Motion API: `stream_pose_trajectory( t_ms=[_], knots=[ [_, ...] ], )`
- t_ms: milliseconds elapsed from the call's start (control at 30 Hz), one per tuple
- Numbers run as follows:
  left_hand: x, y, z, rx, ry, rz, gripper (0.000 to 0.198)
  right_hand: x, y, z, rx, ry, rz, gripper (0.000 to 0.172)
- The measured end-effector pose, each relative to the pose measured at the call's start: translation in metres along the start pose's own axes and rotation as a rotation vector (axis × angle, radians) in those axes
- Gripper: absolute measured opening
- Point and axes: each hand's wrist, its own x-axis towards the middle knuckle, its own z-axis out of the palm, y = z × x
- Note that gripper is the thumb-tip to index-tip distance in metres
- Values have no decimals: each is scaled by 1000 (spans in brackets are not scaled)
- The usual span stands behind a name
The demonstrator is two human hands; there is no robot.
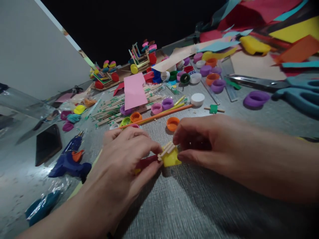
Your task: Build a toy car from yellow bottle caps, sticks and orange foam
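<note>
Between my hands is a small yellow piece [171,158], perhaps paper, with several short wooden sticks [167,149] lying side by side on it. The thumb and forefinger of my left hand [124,156] close on the left end of this piece. My right hand [206,142] has its thumb and curled forefinger at the piece's right edge, closed on it. Something dark red [148,161] shows beneath my left palm, mostly hidden. Just beyond the sticks sits an orange bottle cap [172,123].
A blue glue gun [71,159] and a phone [48,144] lie left. Wrapped sticks [109,109], a pink paper [135,91] and several caps [211,78] spread behind. Scissors [281,87] lie right. Small stick-and-cap models [142,58] stand at the back. A green-wrapped stick [213,109] lies near my right hand.
</note>
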Motion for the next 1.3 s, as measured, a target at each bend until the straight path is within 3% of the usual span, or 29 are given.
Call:
stream_pose_trajectory(
  t_ms=[267,567,933,1300],
  knots=[
    [-1,1,0,-7,6,16,10,2,-2,1,-135,48,-198,15],
    [-2,0,0,2,22,26,10,6,-7,3,-95,58,-228,15],
    [-2,0,-1,-12,3,9,9,4,-19,-4,-56,-34,-86,22],
    [-2,1,1,-11,-1,-3,8,8,-13,3,193,-127,90,15]
  ],
)
